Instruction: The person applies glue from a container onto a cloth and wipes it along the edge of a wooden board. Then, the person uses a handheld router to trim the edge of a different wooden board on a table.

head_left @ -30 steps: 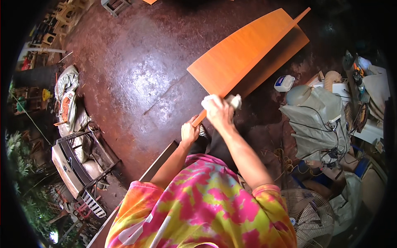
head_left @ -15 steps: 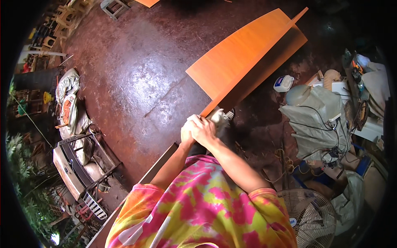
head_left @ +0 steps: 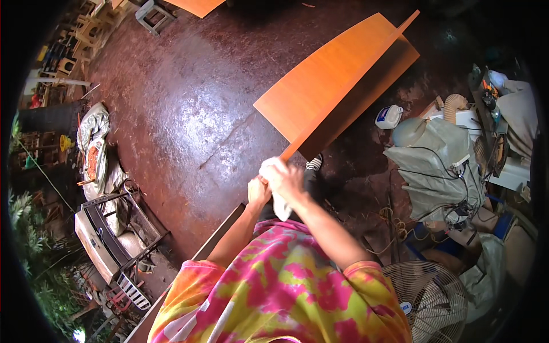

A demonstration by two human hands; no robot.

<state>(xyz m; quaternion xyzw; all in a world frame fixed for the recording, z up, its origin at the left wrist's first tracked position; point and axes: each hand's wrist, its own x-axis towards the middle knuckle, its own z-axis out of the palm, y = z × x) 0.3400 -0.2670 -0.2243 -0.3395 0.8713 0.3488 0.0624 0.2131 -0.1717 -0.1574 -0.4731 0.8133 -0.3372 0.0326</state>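
A long orange wooden panel (head_left: 326, 77) stretches away toward the far right, its narrow edge turned up toward me and its shaded side on the right. Fingers curled, my left hand (head_left: 258, 193) is closed around the near end of that edge. My right hand (head_left: 287, 184), slightly blurred, grips a white cloth (head_left: 281, 207) against the panel's edge just beyond the left hand. Part of the cloth hangs below the right palm. The fingers cover the panel's near tip.
A white jug (head_left: 389, 117) stands right of the panel. Cloth-covered equipment with cables (head_left: 432, 166) and a round fan (head_left: 426, 300) are on my right. At left lie a metal frame (head_left: 123, 228) and pale sacks (head_left: 94, 128). A grey stool (head_left: 154, 17) stands far off.
My right hand has shifted with the cloth, which now hangs below the palm instead of showing to the right of the fingers. My left hand has come slightly nearer to me.
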